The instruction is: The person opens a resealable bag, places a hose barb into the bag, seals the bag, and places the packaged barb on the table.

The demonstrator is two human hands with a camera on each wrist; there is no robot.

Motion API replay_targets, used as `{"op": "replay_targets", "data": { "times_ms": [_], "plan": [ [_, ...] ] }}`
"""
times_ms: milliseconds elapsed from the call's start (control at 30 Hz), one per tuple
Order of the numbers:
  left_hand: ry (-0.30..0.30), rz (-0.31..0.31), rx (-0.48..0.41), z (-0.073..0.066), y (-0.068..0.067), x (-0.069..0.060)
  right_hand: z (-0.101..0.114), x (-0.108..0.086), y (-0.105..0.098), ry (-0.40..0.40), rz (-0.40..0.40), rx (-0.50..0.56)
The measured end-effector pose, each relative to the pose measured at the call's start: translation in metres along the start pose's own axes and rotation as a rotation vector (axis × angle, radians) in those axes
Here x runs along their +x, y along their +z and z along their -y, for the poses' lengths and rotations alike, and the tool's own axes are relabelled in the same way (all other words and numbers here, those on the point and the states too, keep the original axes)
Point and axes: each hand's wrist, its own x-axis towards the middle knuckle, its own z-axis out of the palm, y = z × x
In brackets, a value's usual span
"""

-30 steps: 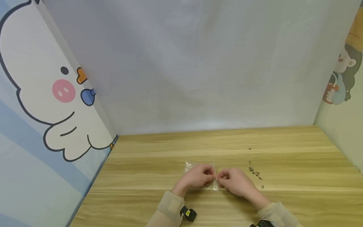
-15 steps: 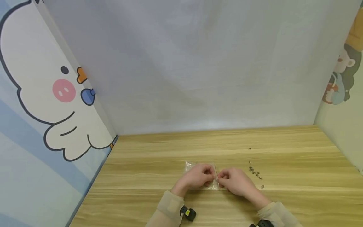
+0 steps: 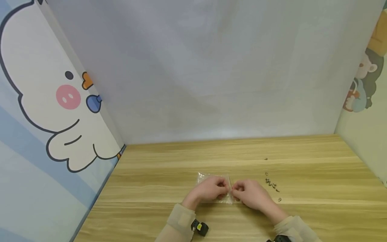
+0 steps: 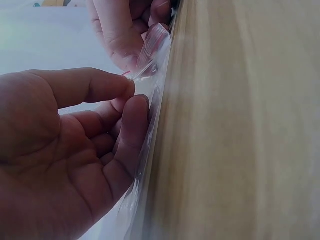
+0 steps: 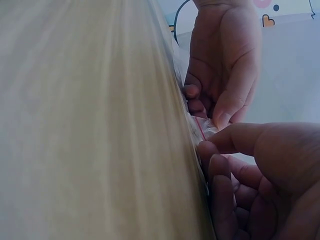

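A clear plastic zip bag [image 3: 202,177] with a red line along its mouth lies flat on the wooden table. Over its right part is my left hand [image 3: 211,187]; its thumb and index finger pinch the bag close to the mouth. From the other side, my right hand [image 3: 252,194] pinches the mouth edge between thumb and fingertips. In the left wrist view the zip strip [image 4: 159,37] stands up from the table between both hands. The right wrist view shows the red line [image 5: 200,129] at my right fingertips. My fingers hide part of the bag.
Several small metal screws [image 3: 268,181] lie scattered to the right of my right hand, one lone screw [image 3: 266,158] farther back. A pale curtain [image 3: 223,84] hangs behind the table [image 3: 157,161]. A cartoon-printed wall [image 3: 36,101] stands at the left.
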Motion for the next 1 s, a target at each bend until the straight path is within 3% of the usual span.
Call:
{"op": "replay_targets", "data": {
  "times_ms": [333, 867, 1000],
  "plan": [
    [0.009, 0.007, -0.006, 0.002, -0.001, 0.001, 0.003, 0.006, 0.003, 0.017, -0.014, -0.048],
    [-0.022, -0.004, -0.061, -0.001, -0.002, -0.003, 0.011, 0.009, 0.003, 0.095, -0.024, 0.002],
    [-0.035, -0.005, -0.113, 0.0, -0.002, -0.005, 0.012, 0.008, 0.003, 0.113, -0.031, 0.014]
  ]
}}
